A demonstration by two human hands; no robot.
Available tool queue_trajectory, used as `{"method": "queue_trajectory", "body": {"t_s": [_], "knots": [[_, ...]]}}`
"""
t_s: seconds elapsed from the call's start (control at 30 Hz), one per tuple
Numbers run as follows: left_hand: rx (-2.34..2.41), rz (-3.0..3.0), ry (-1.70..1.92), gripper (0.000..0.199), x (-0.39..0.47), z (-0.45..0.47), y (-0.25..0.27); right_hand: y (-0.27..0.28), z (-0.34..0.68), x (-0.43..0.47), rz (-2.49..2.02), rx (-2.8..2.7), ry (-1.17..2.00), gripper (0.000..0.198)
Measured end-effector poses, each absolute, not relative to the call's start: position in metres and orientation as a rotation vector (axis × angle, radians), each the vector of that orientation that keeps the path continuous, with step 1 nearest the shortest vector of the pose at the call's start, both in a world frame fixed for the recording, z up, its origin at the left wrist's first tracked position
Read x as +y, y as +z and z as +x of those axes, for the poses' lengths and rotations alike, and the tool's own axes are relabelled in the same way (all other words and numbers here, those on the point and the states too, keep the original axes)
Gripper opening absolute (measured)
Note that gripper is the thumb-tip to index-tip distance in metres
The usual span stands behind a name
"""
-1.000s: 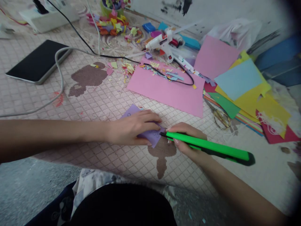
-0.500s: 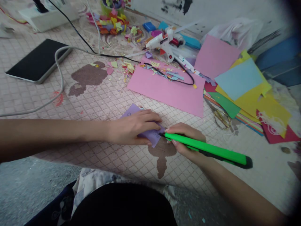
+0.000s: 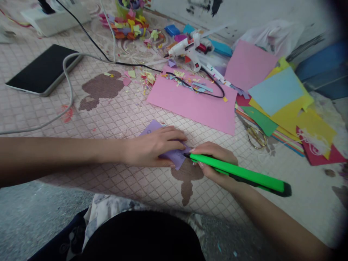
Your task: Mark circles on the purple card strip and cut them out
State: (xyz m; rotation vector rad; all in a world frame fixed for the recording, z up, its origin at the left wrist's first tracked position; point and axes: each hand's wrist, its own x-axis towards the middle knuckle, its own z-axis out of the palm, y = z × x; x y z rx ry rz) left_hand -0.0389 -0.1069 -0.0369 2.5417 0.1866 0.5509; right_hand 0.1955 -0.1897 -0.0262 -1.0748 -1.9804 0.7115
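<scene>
My left hand (image 3: 156, 146) lies flat across a small purple paper (image 3: 151, 127), its fingers stretched out and pressing the sheet against the tablecloth. Small round outlines drawn in dark ink show on the bare corners; the middle of the paper is hidden under the hand. Between the thumb and fingers of my right hand (image 3: 214, 154) is a bright green pen (image 3: 239, 170) with a black tip and a black end. Its tip meets the paper's right side, close to the drawn circles, and its body slants down to the right.
Ahead lies a pink sheet (image 3: 190, 105) with paper scraps and a black cord. Behind it rests a white glue gun (image 3: 187, 49). Gold-handled scissors (image 3: 257, 137) lie beside stacked coloured papers (image 3: 277, 94) at right. A black tablet-like device (image 3: 40, 70) and a grey cable (image 3: 67, 78) are at left.
Almost nothing differs. The back end of the green pen has dipped very slightly; both hands and the purple paper stay in place.
</scene>
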Motion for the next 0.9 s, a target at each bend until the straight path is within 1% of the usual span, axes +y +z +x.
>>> {"method": "queue_trajectory", "body": {"t_s": [0.43,0.7,0.9], "knots": [[0.201,2.548,0.547,0.037,-0.1078,-0.0387,-0.0364,-0.024,0.198,-0.1884,-0.997,-2.104,0.764,0.029],[0.189,2.554,0.561,0.04,-0.1072,-0.0386,-0.0374,-0.0245,0.1974,-0.1919,-1.148,-1.879,0.813,0.02],[0.192,2.545,0.567,0.038,-0.1072,-0.0388,-0.0366,-0.0234,0.193,-0.191,-1.098,-1.915,0.742,0.023]]}}
